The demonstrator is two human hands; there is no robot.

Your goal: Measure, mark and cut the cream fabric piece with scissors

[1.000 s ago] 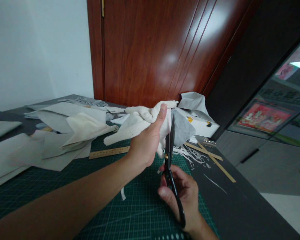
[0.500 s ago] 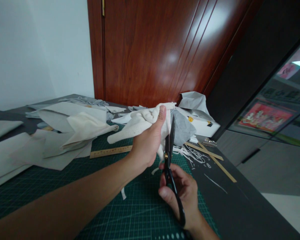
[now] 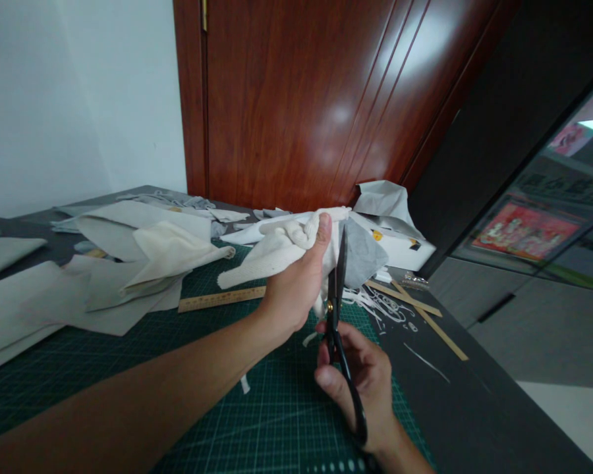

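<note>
A dark table (image 3: pixel 474 408) carries a green cutting mat (image 3: pixel 277 421) with a white grid. On the mat lie a wooden ruler (image 3: pixel 220 299) and pale fabric pieces (image 3: pixel 103 289). Right of the mat lie thin white fabric trimmings (image 3: pixel 383 306) and two crossed wooden strips (image 3: pixel 415 308). At the far edge stands a white box (image 3: pixel 405 249).

The cutting mat (image 3: pixel 277 421) lies on the counter (image 3: pixel 474 408). The ruler (image 3: pixel 217 299) lies on the mat, behind the left hand (image 3: pixel 291 289). Fabric pieces (image 3: pixel 118 283) lie left of the ruler. The box (image 3: pixel 400 247) sits behind the scissors (image 3: pixel 338 316), before the door (image 3: pixel 301 99).
</note>
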